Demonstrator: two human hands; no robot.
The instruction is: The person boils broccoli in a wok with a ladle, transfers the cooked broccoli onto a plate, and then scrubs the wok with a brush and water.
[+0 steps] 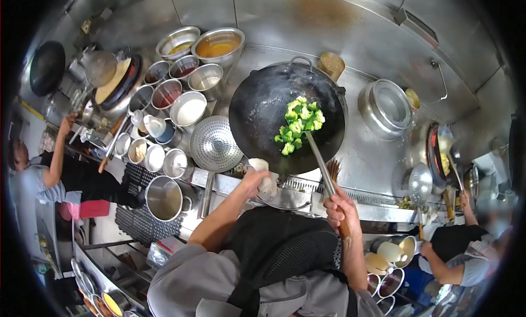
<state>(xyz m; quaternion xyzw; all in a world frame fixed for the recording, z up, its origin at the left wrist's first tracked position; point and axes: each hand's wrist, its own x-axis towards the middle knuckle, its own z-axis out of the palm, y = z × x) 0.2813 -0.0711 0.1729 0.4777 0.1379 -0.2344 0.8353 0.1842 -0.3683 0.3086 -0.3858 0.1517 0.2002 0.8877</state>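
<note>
Right hand [341, 212] grips the ladle's wooden handle [344, 227], metal end at the broccoli [298, 124] in the wok [255, 117]. Left hand [253, 183] clutches a cloth [265, 176] at the wok's near edge, likely against heat.

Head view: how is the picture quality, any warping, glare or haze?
Head view: strong fisheye bending, with black corners; the steel back wall curves. Head view: pale glare on the steel counter; faint haze over the wok. Head view: broccoli reads clearly; the far-right co-worker's head is smeared.
</note>
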